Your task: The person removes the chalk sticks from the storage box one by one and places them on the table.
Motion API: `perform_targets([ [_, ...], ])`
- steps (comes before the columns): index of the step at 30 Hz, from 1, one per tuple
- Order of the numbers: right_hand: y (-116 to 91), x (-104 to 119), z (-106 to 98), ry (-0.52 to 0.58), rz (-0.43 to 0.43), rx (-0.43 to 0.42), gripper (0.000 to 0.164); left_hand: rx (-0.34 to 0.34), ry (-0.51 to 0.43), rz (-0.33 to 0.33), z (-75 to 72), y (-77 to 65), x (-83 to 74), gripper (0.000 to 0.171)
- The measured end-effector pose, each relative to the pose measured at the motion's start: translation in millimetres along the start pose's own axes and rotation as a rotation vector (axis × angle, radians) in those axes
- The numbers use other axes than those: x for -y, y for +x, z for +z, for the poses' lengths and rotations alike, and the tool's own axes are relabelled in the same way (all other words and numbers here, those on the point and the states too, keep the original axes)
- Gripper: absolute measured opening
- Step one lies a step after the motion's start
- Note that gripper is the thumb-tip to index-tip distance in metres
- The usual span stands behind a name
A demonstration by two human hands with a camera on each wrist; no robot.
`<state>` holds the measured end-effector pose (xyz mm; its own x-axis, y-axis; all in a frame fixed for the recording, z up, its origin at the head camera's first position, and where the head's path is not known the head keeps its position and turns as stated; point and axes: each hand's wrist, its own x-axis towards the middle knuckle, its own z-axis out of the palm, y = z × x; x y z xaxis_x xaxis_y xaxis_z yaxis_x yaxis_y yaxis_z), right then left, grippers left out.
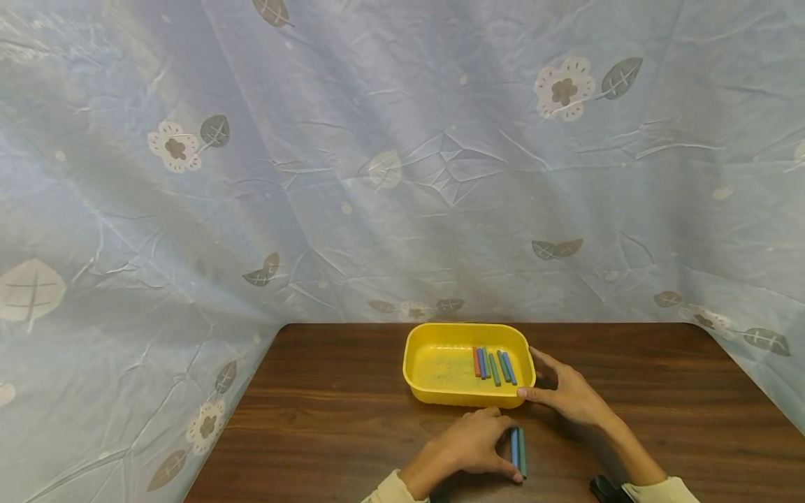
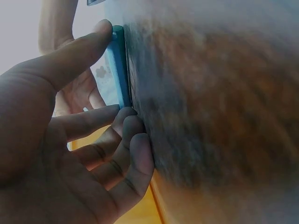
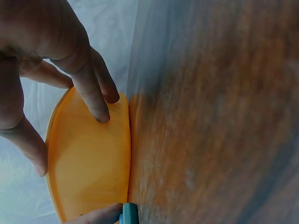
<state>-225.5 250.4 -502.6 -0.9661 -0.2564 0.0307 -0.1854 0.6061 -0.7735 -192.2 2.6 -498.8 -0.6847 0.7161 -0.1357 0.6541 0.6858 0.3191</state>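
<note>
Where the left hand [image 1: 473, 441] works: near side of the tray [image 1: 440, 397], thumb and fingertips spanning two sticks [image 1: 522, 453] end to end in a pinch; whether it bears on both, I can't tell.
Right hand [image 1: 569, 396]: loosely clasps the tray's right end, presumably steadying it.
Other sticks [image 1: 494, 370]: side by side inside the tray's right half, probably for neatness.
Black thing [image 1: 605, 489]: nearer than the tray, cut off, unidentifiable.
</note>
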Motion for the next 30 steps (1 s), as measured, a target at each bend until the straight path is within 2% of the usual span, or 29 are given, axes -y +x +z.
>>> perform_targets([
  [8, -0.5, -0.8, 0.4, -0.006, 0.001, 0.001, 0.099, -0.008, 0.015, 0.005, 0.2, -0.7, -1.3, 0.076],
  [30, 0.2, -1.3, 0.7, -0.01, -0.004, 0.0, 0.098, -0.008, -0.02, 0.006, -1.8, -1.1, -1.8, 0.073],
])
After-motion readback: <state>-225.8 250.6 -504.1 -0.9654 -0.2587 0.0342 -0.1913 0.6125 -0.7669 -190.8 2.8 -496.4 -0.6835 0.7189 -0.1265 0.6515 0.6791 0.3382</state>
